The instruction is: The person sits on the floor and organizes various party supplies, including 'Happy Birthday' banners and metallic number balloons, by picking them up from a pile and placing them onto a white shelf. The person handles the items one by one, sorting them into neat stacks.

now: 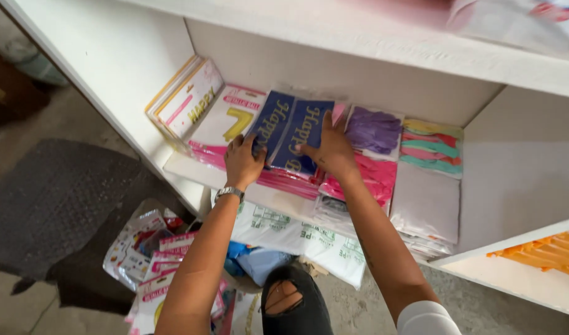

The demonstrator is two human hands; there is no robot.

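Both hands point(244, 162) point(331, 151) cover the blue packets point(290, 127), hiding their lower print.

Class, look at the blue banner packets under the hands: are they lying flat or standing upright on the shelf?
Lying flat: the blue banner packets rest atop a pink stack.

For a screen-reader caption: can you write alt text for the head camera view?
Two bare hands, left hand and right hand, press on dark blue banner packets atop pink packs on a white shelf. Purple and multicoloured balloon packs lie to the right; more packets sit on the floor below.
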